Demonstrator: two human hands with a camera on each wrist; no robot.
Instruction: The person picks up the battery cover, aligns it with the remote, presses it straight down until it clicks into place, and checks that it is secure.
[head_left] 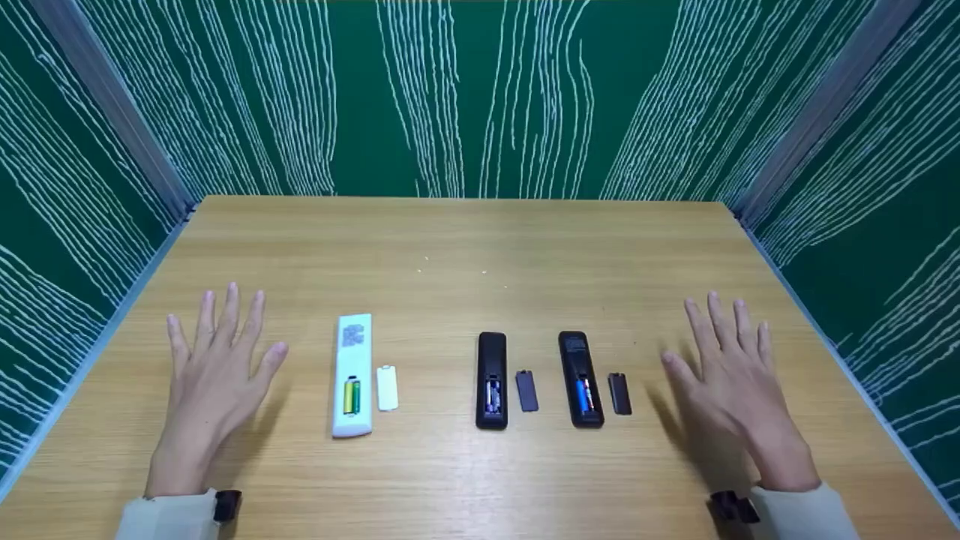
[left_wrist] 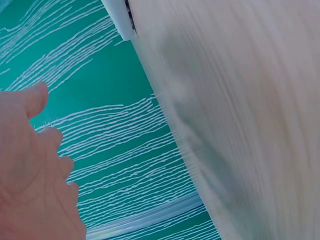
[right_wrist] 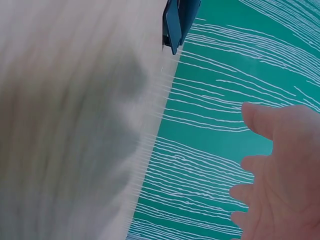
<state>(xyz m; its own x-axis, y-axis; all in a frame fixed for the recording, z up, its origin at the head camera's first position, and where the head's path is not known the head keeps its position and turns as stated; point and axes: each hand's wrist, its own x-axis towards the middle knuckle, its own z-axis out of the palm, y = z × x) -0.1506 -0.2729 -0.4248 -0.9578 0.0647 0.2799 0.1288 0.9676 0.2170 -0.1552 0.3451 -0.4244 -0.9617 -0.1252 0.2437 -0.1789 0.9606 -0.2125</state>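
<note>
My left hand point(head_left: 217, 379) is spread with straight fingers at the left of the table, holding nothing. Nearest to it lies a white remote control point(head_left: 352, 416), back up, with green and yellow batteries point(head_left: 352, 395) in its uncovered compartment. Its white battery cover point(head_left: 387, 388) lies just right of it. At the right, my right hand point(head_left: 735, 382) is likewise spread and holds nothing. A black remote point(head_left: 576, 349) with blue batteries point(head_left: 585, 394) and its black cover point(head_left: 619, 394) lie nearest to that hand. Between them is another black remote point(head_left: 491, 352) with batteries showing, beside a dark cover point(head_left: 527, 391).
The wooden table point(head_left: 465, 480) is bordered by green walls point(head_left: 472, 97) with white wavy lines at the back and both sides. A few tiny white specks dot the table beyond the remotes. Dark bands sit at both wrists.
</note>
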